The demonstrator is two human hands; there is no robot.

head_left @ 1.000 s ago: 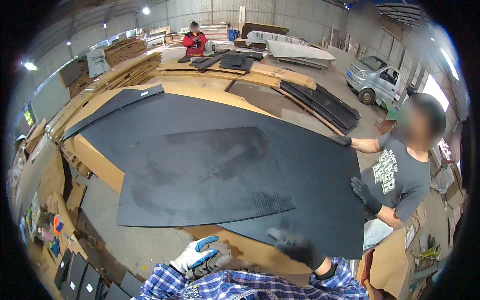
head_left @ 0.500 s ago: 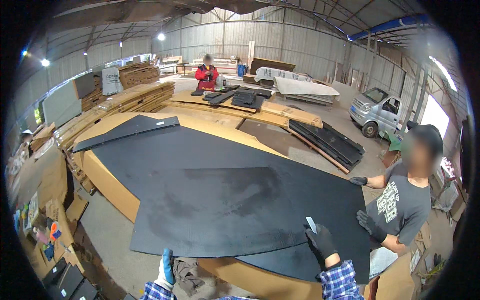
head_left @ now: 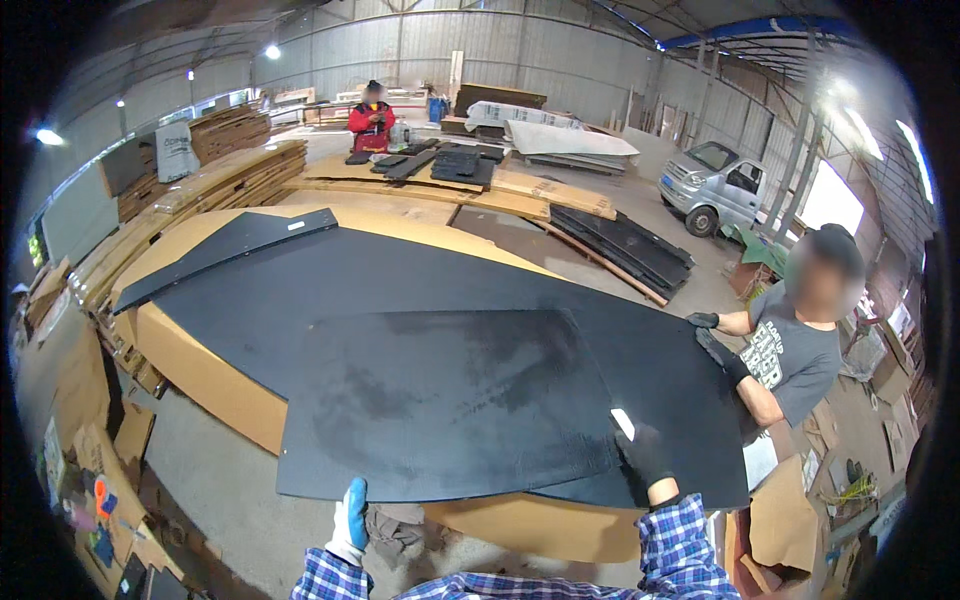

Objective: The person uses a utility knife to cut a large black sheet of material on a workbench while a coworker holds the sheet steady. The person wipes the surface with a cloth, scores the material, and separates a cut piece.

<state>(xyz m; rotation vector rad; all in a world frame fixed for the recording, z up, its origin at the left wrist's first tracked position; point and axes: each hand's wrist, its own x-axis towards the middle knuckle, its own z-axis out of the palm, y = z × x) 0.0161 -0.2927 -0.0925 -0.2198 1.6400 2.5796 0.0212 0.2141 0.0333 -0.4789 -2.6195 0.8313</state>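
"How many boards are seen under the hands?"

"Two black ones, stacked: a large board [head_left: 480, 265] below, and a smaller board [head_left: 450, 400] laid on its near part, with one dull, smudged patch seen on its top. One dark strip [head_left: 190, 268], with one white label, is laid along the far left end of the large board."

"And the two hands?"

"The smaller board is touched at its near left corner by the left hand [head_left: 349, 520], in a white and blue glove. Whether the fingers are closed around the edge cannot be told, since they are partly hidden. By the right hand [head_left: 645, 452], in a dark glove, one small white flat tool [head_left: 623, 423] is held between the fingers, near the smaller board's right edge."

"Is anyone else seen?"

"Two people. By one co-worker [head_left: 800, 335], two dark-gloved hands are kept at the large board's right edge. One person in red [head_left: 372, 122] is seen far back."

"What else is counted?"

"One cardboard sheet [head_left: 540, 527] is seen under the boards, one grey cloth [head_left: 396, 530] beside the left hand, and one silver van [head_left: 712, 188] is parked behind."
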